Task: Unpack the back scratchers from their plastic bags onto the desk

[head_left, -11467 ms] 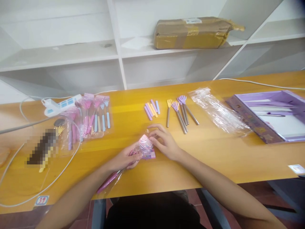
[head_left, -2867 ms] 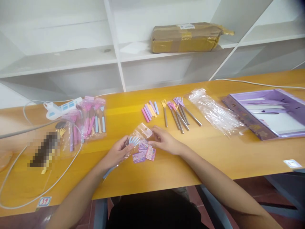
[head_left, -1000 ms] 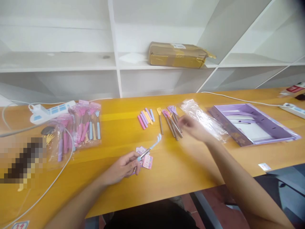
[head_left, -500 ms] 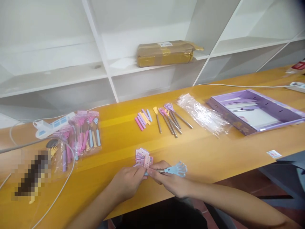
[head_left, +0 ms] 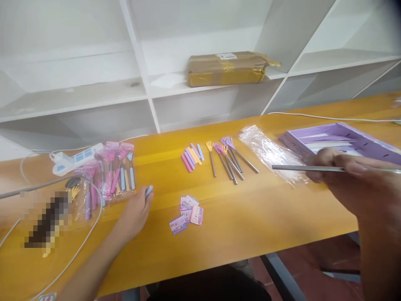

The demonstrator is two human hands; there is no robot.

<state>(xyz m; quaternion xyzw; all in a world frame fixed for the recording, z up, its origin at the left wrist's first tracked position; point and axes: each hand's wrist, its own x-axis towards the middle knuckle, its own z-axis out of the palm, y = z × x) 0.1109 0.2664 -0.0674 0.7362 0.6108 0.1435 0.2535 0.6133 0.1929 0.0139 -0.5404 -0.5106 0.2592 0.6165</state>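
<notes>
My left hand (head_left: 135, 214) is closed around a light blue handle tube (head_left: 148, 191), whose end shows between thumb and fingers. On the right, close to the camera, my right hand (head_left: 354, 179) grips the bare metal rod of a back scratcher (head_left: 307, 168). Its hand-shaped head cannot be seen. Between the two hands lie several small printed cards (head_left: 196, 215). Farther back sit loose coloured handle tubes (head_left: 191, 156), in pink, purple, yellow and blue. Beside them are several back scratchers (head_left: 232, 161) with bare metal rods.
Bagged back scratchers (head_left: 120, 171) lie at the left near a white power strip (head_left: 78, 159) and a looping cable. Clear plastic bags (head_left: 272, 154) lie before a purple box (head_left: 297, 144). A taped cardboard parcel (head_left: 227, 71) rests on the shelf behind.
My hands have moved apart, pulling the blue handle tube off the back scratcher's rod. The left went left with the tube; the right rose rightward with the rod. The cards are now uncovered.
</notes>
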